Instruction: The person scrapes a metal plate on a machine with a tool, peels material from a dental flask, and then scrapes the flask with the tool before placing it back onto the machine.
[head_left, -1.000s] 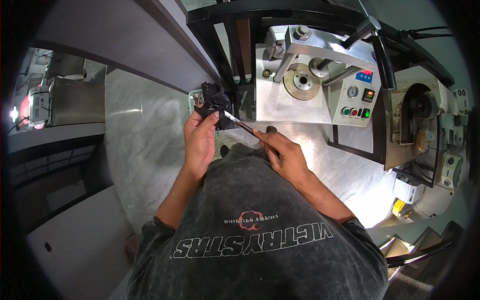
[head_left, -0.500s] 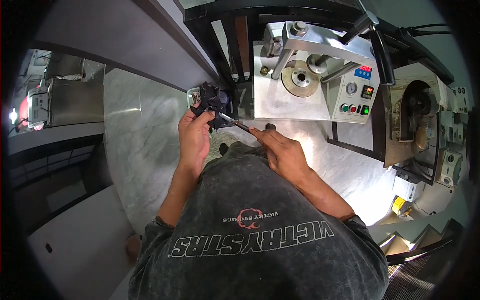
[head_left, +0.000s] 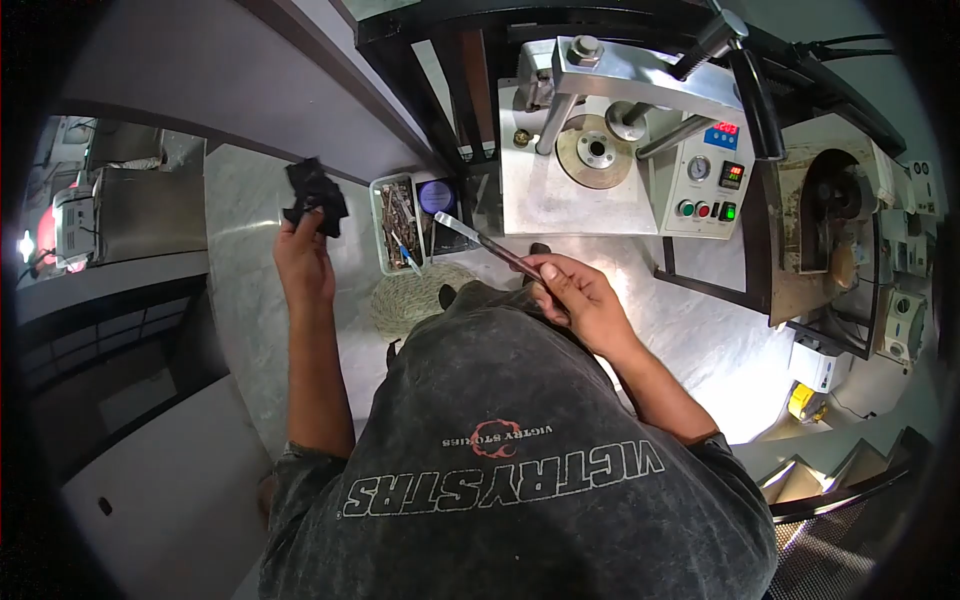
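My left hand [head_left: 305, 262], out to the left over the floor, pinches a crumpled black cloth [head_left: 318, 198] by its lower edge. In front of my body, my right hand [head_left: 575, 300] grips a slim spatula-like tool [head_left: 480, 240] with a dark handle. Its bright metal end points up and left, apart from the cloth. Between the hands stands a clear tray [head_left: 377, 210] of small brownish pieces, with a blue-and-white pen-like stick [head_left: 407, 252] lying across it. A round purple-lidded tin [head_left: 437, 197] is beside the tray.
A press machine [head_left: 530, 200] with a round metal plate, posts, a black-gripped lever [head_left: 757, 105] and a lit control panel [head_left: 705, 190] stands ahead to the right. A woven round stool [head_left: 400, 300] is near my lap. A dark metal frame [head_left: 425, 110] runs behind the tray.
My left hand has carried the black cloth away to the left, off the tool's tip, uncovering the tray and tin. My right hand has shifted slightly right and down, still holding the tool.
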